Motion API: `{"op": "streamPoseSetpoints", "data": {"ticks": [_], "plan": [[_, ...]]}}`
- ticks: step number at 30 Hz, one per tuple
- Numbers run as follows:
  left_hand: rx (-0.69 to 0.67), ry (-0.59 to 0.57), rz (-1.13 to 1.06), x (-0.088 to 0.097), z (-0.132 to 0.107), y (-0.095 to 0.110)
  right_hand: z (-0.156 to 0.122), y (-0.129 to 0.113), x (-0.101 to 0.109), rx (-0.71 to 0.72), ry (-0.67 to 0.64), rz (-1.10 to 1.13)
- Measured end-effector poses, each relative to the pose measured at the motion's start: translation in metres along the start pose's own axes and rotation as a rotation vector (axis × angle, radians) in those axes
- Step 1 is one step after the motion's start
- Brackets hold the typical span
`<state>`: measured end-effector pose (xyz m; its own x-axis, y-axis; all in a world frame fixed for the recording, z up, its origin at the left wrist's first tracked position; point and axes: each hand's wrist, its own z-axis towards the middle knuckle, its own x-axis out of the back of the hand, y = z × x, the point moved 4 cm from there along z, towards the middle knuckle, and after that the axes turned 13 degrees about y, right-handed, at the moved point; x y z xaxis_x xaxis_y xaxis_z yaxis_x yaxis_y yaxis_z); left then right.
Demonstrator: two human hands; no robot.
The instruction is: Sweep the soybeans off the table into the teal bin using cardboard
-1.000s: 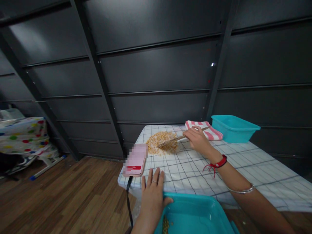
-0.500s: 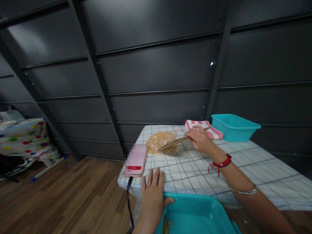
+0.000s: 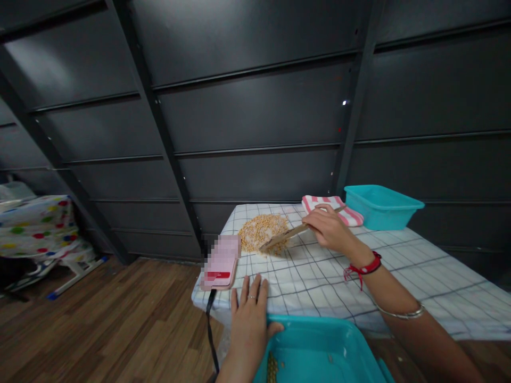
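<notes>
Over the checked tablecloth (image 3: 315, 279), grasping a flat strip (image 3: 285, 235) with the right hand (image 3: 326, 227), against yellow grains (image 3: 258, 229); resting the left hand (image 3: 249, 316), open, by the nearer basin (image 3: 311, 322).

From the view's middle, there are two turquoise basins (image 3: 385, 214) (one at three o'clock, one at five), one phone (image 3: 224, 259) at seven, one striped cloth (image 3: 351, 216), one flat stick (image 3: 284, 236), two hands (image 3: 249, 319) and one heap of uncountable grains (image 3: 255, 232).
</notes>
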<state>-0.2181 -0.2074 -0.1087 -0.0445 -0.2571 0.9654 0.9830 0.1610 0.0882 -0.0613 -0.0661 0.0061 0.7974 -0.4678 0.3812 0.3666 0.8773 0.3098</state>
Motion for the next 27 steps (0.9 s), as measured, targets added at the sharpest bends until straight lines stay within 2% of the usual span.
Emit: {"op": "streamPoseSetpoints", "data": {"ticks": [4, 12, 27], "plan": [[0.007, 0.001, -0.014, 0.0, 0.0, -0.001, 0.002, 0.0, 0.004, 0.001, 0.011, 0.004], [-0.003, -0.008, 0.004, -0.003, 0.0, -0.001, -0.001, -0.001, -0.008, -0.034, -0.006, -0.054], [-0.028, 0.019, 0.033, -0.003, 0.0, -0.002, 0.006, -0.006, 0.016, -0.016, -0.108, 0.075]]}}
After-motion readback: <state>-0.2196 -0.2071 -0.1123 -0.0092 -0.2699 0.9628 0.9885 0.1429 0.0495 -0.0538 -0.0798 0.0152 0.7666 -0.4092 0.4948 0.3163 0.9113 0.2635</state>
